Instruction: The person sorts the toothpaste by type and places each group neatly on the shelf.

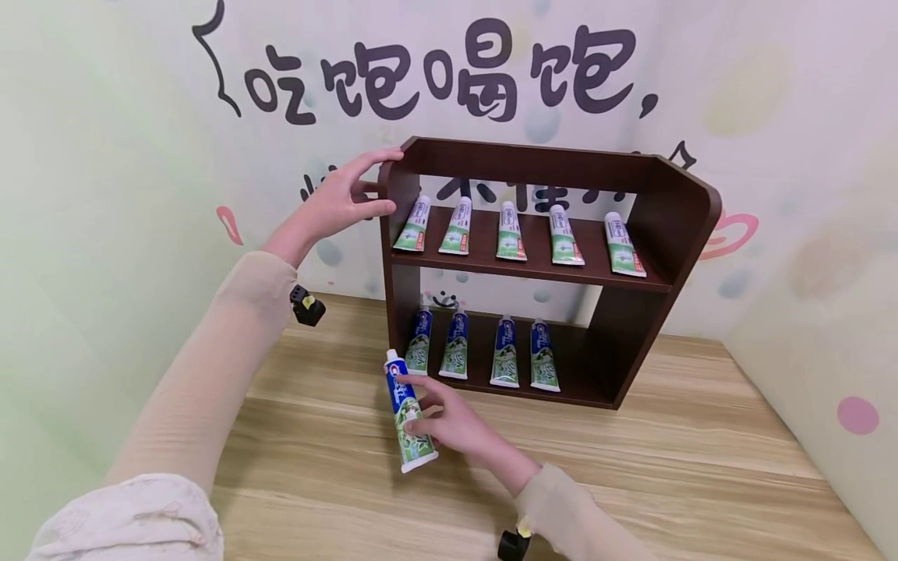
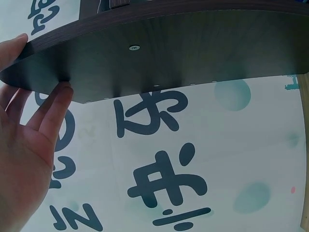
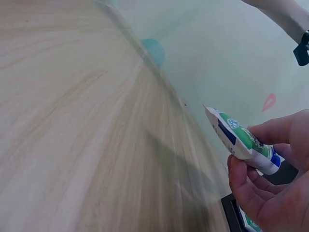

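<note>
My right hand [image 1: 456, 421] pinches a blue and green toothpaste tube [image 1: 405, 413] between thumb and fingers, its cap end pointing up, in front of a dark brown two-tier shelf [image 1: 533, 273]. The right wrist view shows the held tube [image 3: 248, 142] off the table. With my left hand [image 1: 344, 199] I hold the upper left corner of the shelf; in the left wrist view some fingers touch the outer face of the side panel [image 2: 169, 53]. On the lower tier lie several blue and green tubes [image 1: 505, 351], and on the upper tier several white and green tubes [image 1: 510, 231].
The shelf stands on a wood-grain table [image 1: 337, 436] near a printed wall [image 1: 295, 148] with large black characters. Right of the last lower tube is bare shelf board [image 1: 585, 374]. A small black device [image 1: 306, 305] is at my left wrist.
</note>
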Available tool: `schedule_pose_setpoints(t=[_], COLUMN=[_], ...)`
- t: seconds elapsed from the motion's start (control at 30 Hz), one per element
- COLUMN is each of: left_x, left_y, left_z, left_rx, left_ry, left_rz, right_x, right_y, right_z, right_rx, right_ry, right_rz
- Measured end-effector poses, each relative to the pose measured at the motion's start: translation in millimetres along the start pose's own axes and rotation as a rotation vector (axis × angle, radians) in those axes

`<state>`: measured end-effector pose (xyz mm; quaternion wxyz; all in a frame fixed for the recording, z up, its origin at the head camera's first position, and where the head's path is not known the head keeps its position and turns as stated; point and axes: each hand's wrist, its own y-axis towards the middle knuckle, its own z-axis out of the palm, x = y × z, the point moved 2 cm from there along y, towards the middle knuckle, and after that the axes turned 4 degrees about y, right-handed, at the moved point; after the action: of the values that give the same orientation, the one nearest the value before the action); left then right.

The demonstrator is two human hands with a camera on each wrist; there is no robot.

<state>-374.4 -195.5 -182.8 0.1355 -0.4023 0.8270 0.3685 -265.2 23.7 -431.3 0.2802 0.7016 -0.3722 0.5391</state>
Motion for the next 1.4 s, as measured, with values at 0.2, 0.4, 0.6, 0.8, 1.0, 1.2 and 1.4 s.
schedule_pose_setpoints(t=[0.2, 0.4, 0.6, 0.8, 1.0, 1.2, 1.4], left_x=[-0.8, -1.2, -0.8, -0.6, -0.5, -1.1, -1.3], left_y=[-0.8, -0.4, 0.1, 0.2, -0.7, -1.0, -1.2], left_z=[-0.6, -0.3, 0.2, 0.4, -0.2, -0.5, -0.6], left_rx=[0.003, 0.004, 0.002, 0.001, 0.002, 0.004, 0.007], left_ry=[-0.003, -0.003, -0.008, -0.007, -0.009, -0.004, 0.004], left_rz=[-0.002, -0.003, -0.003, -0.001, 0.0, -0.01, -0.01], right_x=[2, 6, 8, 9, 5, 1, -4], right_y=[-2.7, -4.9, -5.7, -5.5, -5.6, -7.4, -12.3], right_z=[-11, -22, -33, -45, -61, -79, -98], right_rx=[-0.041, -0.075, -0.12, -0.154, -0.218, -0.308, -0.36], right_ry=[0.049, 0.085, 0.084, 0.086, 0.101, 0.159, 0.136], right_rz=[-0.021, -0.021, -0.059, -0.079, -0.112, -0.126, -0.13])
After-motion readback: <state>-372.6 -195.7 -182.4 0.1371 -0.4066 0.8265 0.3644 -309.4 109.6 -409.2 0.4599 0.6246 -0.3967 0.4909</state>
